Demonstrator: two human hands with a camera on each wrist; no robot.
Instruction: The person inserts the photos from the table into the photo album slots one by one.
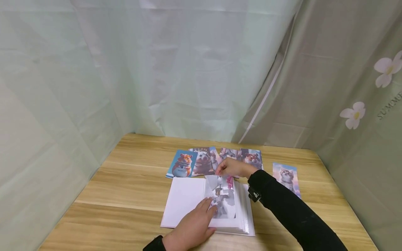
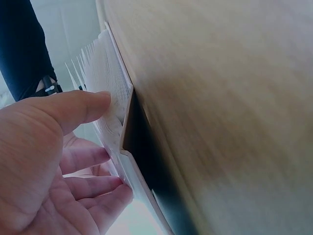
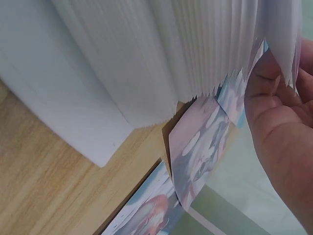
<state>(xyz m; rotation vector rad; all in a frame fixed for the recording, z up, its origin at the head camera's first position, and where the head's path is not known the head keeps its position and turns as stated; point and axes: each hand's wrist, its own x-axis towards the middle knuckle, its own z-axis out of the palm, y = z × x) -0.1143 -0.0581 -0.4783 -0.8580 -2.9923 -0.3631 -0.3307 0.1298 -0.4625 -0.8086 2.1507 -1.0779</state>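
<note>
A white photo album (image 1: 183, 195) lies open on the wooden table, its stack of page sleeves at the right. On the top page a grey-toned picture card (image 1: 228, 205) shows a kitten-like animal and a pink patch. My left hand (image 1: 193, 223) rests on the lower part of this page, fingers extended; the left wrist view shows its thumb (image 2: 93, 105) against the page edges. At the page's top edge my right hand (image 1: 233, 167) pinches the picture card's upper end. Whether it also grips the clear sleeve is hard to tell in the right wrist view.
Behind the album lie several picture cards, among them a blue hamster card (image 1: 181, 164), a crowned-animal card (image 1: 203, 162) and a dark hamster card (image 1: 252, 158). A kitten card (image 1: 286, 177) lies to the right, partly behind the right sleeve. Curtains (image 1: 194, 69) surround the table.
</note>
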